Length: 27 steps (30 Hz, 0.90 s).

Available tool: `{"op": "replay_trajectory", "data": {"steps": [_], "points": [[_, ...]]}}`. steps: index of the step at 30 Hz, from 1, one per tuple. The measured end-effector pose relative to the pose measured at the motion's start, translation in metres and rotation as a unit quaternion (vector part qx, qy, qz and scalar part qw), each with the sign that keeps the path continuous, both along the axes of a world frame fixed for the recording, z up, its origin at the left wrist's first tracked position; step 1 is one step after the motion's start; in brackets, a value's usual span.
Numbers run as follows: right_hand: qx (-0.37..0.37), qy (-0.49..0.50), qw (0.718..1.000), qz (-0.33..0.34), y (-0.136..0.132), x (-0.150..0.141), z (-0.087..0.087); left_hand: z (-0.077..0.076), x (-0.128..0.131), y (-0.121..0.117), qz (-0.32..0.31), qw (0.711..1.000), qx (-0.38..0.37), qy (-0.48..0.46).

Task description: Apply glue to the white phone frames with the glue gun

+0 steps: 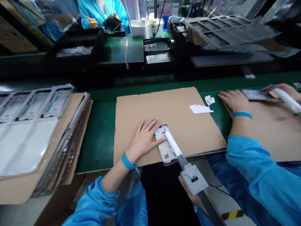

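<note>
A white phone frame point(166, 147) lies on a brown cardboard sheet point(178, 106) at its near edge. My left hand point(144, 138) rests flat on the cardboard with fingers stretched out, pressing the frame's left side. My right hand point(194, 196) grips a grey-handled tool point(188, 174) from below, mostly hidden by it. The tool's long white nozzle point(171, 142) lies across the frame, with its tip near the frame's top edge.
Clear trays of phone frames point(35, 106) are stacked on cardboard at the left. Scraps of white paper point(199, 108) lie on the green belt point(98, 131). To the right, a co-worker's hands point(232, 100) hold another frame and a white tool point(285, 99). Black trays point(157, 51) stand beyond.
</note>
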State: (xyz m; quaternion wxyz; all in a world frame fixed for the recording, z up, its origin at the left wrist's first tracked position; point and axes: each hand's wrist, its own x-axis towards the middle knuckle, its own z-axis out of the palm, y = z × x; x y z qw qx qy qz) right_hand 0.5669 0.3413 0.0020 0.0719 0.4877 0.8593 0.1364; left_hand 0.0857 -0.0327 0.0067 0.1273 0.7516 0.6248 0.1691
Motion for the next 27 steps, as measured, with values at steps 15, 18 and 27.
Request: {"op": "replay_trajectory", "data": {"steps": [15,18,27], "points": [[-0.039,-0.020,0.999,-0.032,-0.004,-0.022,0.011,-0.007,-0.012,0.006,0.002,1.000,0.030,0.010],[-0.045,-0.006,0.998,-0.042,-0.005,-0.024,0.012,-0.011,-0.014,0.007,0.001,0.999,0.047,0.008],[-0.140,0.217,0.962,-0.089,-0.030,-0.048,0.052,0.005,-0.009,0.008,0.016,0.998,0.053,0.029]]}}
